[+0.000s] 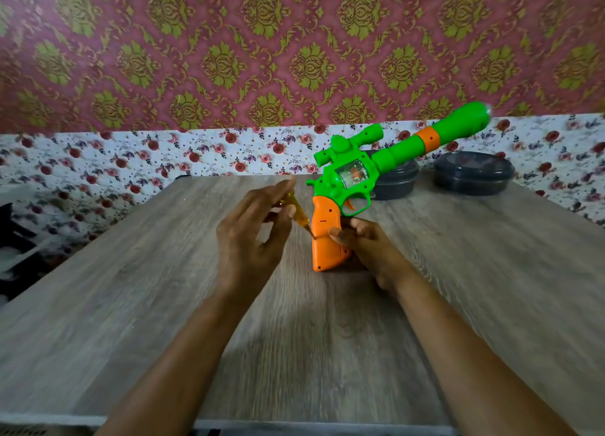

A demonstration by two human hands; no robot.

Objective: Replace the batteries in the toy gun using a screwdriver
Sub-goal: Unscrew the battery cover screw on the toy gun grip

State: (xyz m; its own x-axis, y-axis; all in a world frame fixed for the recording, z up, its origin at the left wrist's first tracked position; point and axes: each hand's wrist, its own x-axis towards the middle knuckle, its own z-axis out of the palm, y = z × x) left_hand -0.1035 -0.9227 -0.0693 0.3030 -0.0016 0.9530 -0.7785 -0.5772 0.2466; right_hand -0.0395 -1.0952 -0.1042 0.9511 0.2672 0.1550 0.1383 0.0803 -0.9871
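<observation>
Holding the toy gun (pixel 402 151) upright at centre-right of the frame, standing its orange grip (pixel 325 239) butt-down on the wooden table (pixel 131 304) and slanting the green barrel toward the upper right. Gripping that grip with the right hand (pixel 370 249), showing the thumb on the near face and hiding most fingers behind. Pinching an amber screwdriver (pixel 299 214) in the left hand (pixel 248 239), spreading the other fingers loosely, touching the tip to the grip's left edge, blurring the shaft. Partly covering one of two dark lidded containers (pixel 473 173) behind the barrel.
</observation>
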